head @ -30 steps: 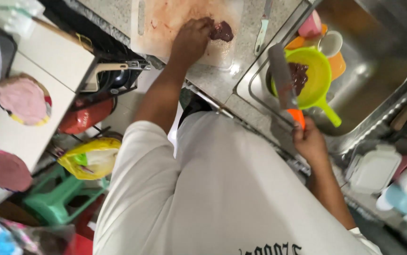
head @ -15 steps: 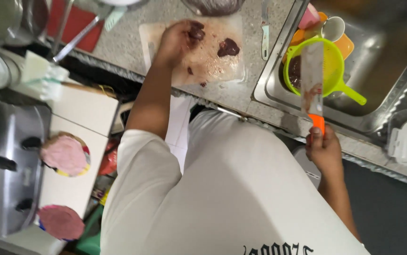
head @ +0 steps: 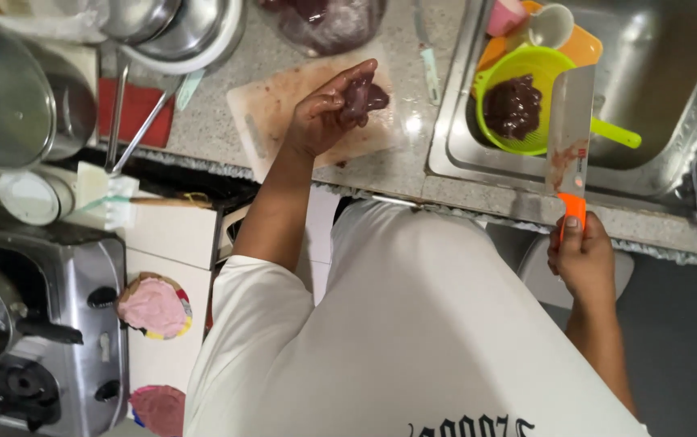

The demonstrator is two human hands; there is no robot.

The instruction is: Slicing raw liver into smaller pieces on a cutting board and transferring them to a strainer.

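Note:
My left hand (head: 324, 113) is closed around a dark red piece of raw meat (head: 362, 95), held just above a white cutting board (head: 267, 113) stained with red juice. My right hand (head: 581, 257) grips the orange handle of a cleaver (head: 570, 133), whose broad smeared blade points away from me over the sink edge. Beside the blade, a green colander (head: 530, 73) in the sink holds more dark meat (head: 512, 105).
A steel sink (head: 656, 97) holds the colander, an orange tray and cups. A clear bowl of meat (head: 324, 20) sits behind the board. Metal pots and lids (head: 33, 89) stand at the left, with a gas stove (head: 33, 324) below them. A small knife (head: 429, 61) lies by the sink.
The view has shifted. My left hand has picked the meat up off the board and closed around it. My right hand keeps the cleaver raised by the sink.

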